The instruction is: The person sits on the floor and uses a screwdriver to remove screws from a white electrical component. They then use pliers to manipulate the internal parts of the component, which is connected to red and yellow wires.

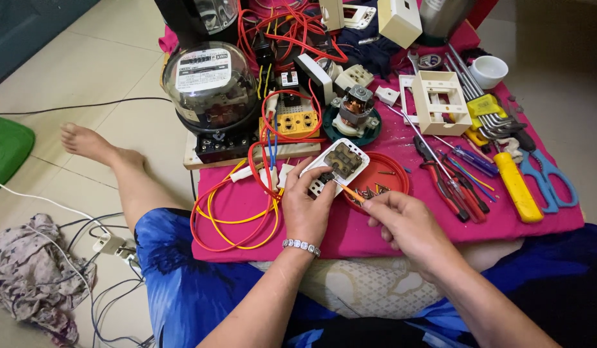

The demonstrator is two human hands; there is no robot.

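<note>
Right hand (408,222), at 5 o'clock of the white socket (336,166), pinches an orange screwdriver (350,191); left hand (306,205) fingers grip the socket above a red dish (390,173).

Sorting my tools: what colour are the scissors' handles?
Light blue, on the scissors at the right edge of the pink cloth, head view.

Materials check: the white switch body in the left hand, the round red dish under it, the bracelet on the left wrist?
Switch body: looks like white moulded plastic, smooth and slightly glossy, with brownish metal-looking parts inside the open back. Red dish: probably plastic, uniform glossy red with a thin raised rim; painted metal can't be ruled out. Bracelet: silvery linked segments with bright glints, likely metal, possibly set with stones.
</note>
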